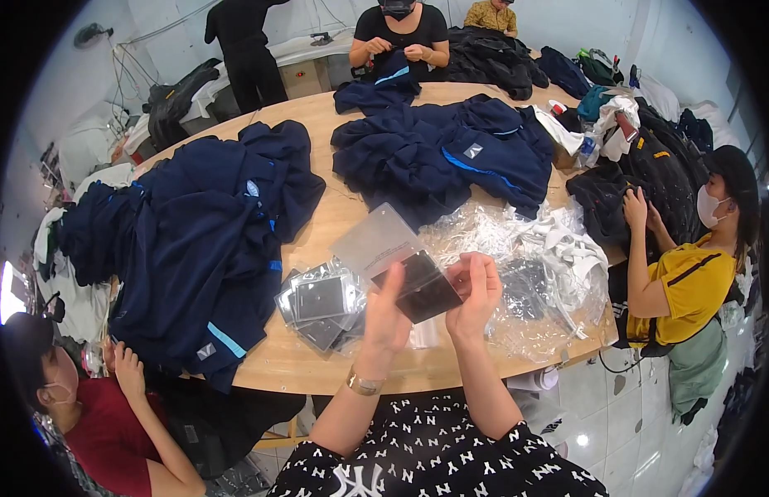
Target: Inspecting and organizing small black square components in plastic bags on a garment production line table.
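- One co-worker in a dark red shirt point(111, 439) sits at the far left, cut off by the picture's rim; both hands are near the table edge, partly hidden by cloth.
- One large heap of navy garments point(194, 215) covers the left of the table; its folds overlap, so the pieces cannot be counted.
- One co-worker in black point(245, 54) stands behind, head cut off by the upper edge.
- One small pile of clear packets point(320, 298) lies left of the hands, at least three overlapping, the lower ones mostly covered.
- The left hand point(388, 313) holds the packet at its left edge, thumb on top; the fingers underneath are hidden.
- One packet point(426, 286), part clear and part dark, is held tilted above the table, between the two hands; the print is too small to make out.
- The right hand point(474, 294) has its fingers drawn close together at the packet's right edge; whether they pinch it, I cannot tell.
- One tangle of clear wrappers point(525, 273) lies just beyond the right hand, too crumpled to count.
- One co-worker in yellow point(691, 286) is at the far right, the legs out of sight.
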Action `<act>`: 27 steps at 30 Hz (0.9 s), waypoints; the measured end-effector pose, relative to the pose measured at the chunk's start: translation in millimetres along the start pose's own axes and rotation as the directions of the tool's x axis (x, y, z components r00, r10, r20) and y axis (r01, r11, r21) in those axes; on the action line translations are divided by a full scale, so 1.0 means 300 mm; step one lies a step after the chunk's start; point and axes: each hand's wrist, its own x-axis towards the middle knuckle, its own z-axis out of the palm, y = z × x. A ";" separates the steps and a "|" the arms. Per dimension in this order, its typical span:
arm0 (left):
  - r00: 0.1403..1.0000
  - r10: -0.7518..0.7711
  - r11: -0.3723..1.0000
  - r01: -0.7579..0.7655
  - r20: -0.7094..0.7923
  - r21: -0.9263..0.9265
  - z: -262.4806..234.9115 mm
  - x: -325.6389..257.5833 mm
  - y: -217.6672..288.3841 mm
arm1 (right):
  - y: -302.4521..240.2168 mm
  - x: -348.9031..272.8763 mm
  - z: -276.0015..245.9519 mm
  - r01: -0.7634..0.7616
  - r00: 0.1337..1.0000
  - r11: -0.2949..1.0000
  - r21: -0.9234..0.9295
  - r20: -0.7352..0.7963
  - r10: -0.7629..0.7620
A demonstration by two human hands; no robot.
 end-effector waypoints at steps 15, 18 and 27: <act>0.998 0.018 0.985 -0.006 -0.063 0.174 -0.033 -0.003 -0.126 | 0.031 -0.029 0.017 0.109 0.993 0.981 -0.159 0.052 -0.102; 0.992 -0.109 0.978 0.120 -0.070 0.171 -0.059 -0.007 -0.109 | 0.004 0.012 0.039 0.031 0.992 0.995 -0.099 0.123 -0.019; 0.997 0.071 0.997 -0.070 0.025 -0.019 -0.072 0.041 0.004 | 0.016 -0.001 0.020 -0.196 0.974 0.959 0.203 0.153 0.167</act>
